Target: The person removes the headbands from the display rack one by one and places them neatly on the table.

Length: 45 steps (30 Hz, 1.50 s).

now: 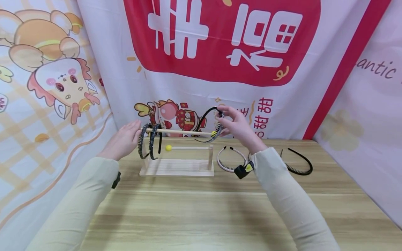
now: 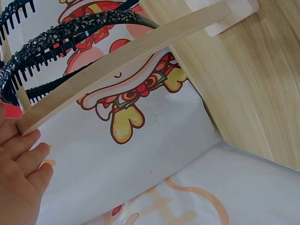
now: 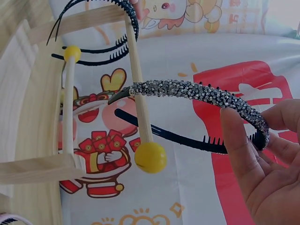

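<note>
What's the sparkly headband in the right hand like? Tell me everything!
The headband is a black, open loop, its outside crusted with silvery-grey chips that look glittery. Dark comb teeth line part of its inside; the bare tips look like smooth plastic. The right hand holds it at the bend, tips pointing away from the palm. Its two arms pass either side of the upper wooden rod, near the yellow ball; I can't tell whether they touch the rod.

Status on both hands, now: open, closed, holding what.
Left hand: open, touching the end of the wooden stand's upright.
Right hand: closed, holding a sparkly black headband.
</note>
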{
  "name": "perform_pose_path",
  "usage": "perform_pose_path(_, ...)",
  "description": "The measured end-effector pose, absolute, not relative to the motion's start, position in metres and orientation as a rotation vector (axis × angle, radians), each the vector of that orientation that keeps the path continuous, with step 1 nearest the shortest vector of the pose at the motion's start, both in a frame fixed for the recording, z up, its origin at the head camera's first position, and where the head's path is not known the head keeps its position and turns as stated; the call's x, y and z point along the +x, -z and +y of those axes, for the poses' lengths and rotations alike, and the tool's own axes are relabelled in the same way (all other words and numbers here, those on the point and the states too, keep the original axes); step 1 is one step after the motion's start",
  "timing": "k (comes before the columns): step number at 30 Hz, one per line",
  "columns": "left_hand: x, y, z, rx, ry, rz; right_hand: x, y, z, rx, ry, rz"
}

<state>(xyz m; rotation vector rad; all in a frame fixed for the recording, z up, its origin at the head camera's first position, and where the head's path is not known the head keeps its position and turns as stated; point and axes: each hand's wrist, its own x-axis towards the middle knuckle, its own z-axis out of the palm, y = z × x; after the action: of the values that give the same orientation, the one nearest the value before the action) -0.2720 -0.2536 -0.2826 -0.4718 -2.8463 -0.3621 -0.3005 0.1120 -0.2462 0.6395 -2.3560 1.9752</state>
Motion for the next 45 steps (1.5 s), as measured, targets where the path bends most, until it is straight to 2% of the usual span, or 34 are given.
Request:
perform_pose_path(26,-0.275,0.285,-0.254,-0.488,0.359,-2.829,-0.29,0.255,0.161,0.531,-1.846,-2.375)
perform_pose_path(45,-0.274,0.284,-0.253,-0.486,0.375,-2.838,-0.276,0.282,0.195,0.489,-1.816,-2.426)
